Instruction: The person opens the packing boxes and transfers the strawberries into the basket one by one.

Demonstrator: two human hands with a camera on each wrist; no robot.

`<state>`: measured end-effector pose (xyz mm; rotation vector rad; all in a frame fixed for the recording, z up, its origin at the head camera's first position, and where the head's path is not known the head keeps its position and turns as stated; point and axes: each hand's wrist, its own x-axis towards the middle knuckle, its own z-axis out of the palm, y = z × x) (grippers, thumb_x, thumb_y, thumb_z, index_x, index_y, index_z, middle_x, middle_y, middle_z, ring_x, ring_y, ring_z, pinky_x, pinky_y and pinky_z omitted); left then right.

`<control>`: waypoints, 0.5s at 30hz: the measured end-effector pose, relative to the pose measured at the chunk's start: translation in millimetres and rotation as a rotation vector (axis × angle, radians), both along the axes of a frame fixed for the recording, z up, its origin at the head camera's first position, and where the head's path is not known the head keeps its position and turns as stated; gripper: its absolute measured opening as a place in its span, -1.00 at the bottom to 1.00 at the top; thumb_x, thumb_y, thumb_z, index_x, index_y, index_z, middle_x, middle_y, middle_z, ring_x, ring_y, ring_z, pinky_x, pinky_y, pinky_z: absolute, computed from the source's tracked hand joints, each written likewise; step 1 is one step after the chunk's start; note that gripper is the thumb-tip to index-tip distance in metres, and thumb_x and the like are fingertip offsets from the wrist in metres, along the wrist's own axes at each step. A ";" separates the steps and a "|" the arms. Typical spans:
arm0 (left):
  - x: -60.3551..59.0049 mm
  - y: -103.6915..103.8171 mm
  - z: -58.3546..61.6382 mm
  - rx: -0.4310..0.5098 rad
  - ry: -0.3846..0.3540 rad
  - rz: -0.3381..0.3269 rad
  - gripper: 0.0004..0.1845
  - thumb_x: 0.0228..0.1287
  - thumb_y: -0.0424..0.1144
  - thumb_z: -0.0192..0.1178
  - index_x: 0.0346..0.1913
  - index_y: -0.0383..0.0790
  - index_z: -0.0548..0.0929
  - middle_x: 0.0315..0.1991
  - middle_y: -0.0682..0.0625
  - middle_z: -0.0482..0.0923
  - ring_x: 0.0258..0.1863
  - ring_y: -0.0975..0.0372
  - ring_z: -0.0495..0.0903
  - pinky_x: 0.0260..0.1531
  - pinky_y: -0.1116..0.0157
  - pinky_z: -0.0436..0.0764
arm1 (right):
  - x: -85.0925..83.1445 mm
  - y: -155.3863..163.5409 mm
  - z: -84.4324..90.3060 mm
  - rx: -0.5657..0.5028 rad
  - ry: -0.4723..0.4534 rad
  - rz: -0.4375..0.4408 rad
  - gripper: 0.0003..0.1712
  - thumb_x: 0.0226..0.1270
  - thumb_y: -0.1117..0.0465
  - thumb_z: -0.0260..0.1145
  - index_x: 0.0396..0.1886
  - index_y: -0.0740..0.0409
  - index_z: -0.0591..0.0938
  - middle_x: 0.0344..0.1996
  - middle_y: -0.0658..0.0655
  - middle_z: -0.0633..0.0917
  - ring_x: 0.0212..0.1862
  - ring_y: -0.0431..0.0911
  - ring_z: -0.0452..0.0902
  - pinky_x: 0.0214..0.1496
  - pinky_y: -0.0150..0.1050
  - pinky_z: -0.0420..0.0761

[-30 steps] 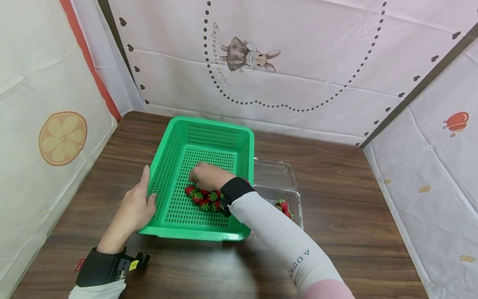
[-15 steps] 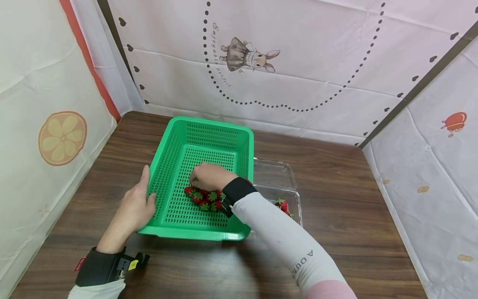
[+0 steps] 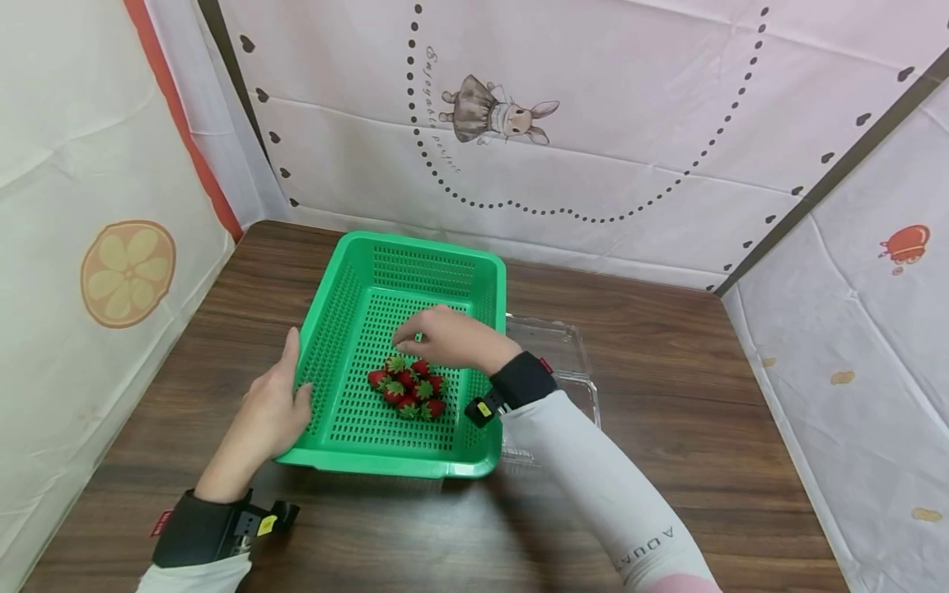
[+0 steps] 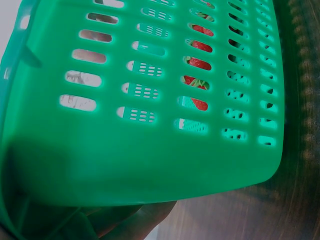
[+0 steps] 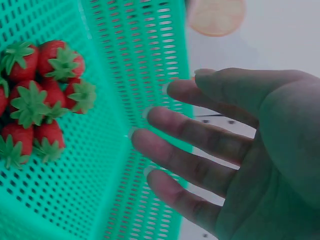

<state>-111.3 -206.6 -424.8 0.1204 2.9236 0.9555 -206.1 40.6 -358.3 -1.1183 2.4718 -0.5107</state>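
Note:
A green perforated basket stands on the table, and my left hand grips its left rim with the thumb on the inner side. In the left wrist view the basket wall fills most of the picture, hiding much of that hand. Several red strawberries with green leafy caps lie clustered on the basket floor. Over the basket, just beyond the cluster, hovers my right hand. Seen from the right wrist, its fingers are loosely extended and hold nothing, apart from the strawberries.
A clear plastic clamshell box lies to the basket's right, its lid folded back and its tray partly covered by my right forearm. Printed cloth walls enclose the brown wooden table at the back and sides.
My right hand has let go of a strawberry, which now lies at the cluster's far side, and has drawn up and rightward with fingers loosened. The left hand has stayed put.

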 end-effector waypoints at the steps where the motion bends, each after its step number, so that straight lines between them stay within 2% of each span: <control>1: -0.1 0.1 0.0 0.000 0.000 0.000 -0.13 0.40 -0.42 -0.06 0.52 -0.27 -0.41 0.35 -0.58 0.15 0.12 -0.39 0.41 -0.11 -0.25 0.47 | 2.4 4.0 3.0 -0.007 0.009 -0.002 -0.67 0.51 0.13 0.09 0.14 0.01 0.65 0.11 0.01 0.68 0.13 -0.19 0.58 0.31 -0.27 0.43; 7: -0.3 0.5 -0.1 0.000 -0.009 0.002 -0.13 0.41 -0.41 -0.06 0.52 -0.26 -0.42 0.35 -0.58 0.14 0.16 -0.40 0.37 -0.08 -0.27 0.45 | 18.7 27.6 18.3 -0.058 0.063 -0.022 -0.67 0.50 0.13 0.12 0.13 0.06 0.64 0.09 0.05 0.67 0.19 -0.12 0.53 0.26 -0.27 0.46; 15: -0.3 0.9 0.1 -0.002 -0.011 0.003 -0.13 0.41 -0.41 -0.05 0.52 -0.26 -0.42 0.36 -0.58 0.13 0.16 -0.40 0.37 -0.07 -0.27 0.46 | 39.6 70.1 27.4 -0.115 0.103 -0.137 -0.67 0.48 0.11 0.14 0.13 0.05 0.64 0.08 0.03 0.67 0.13 -0.12 0.57 0.16 -0.20 0.55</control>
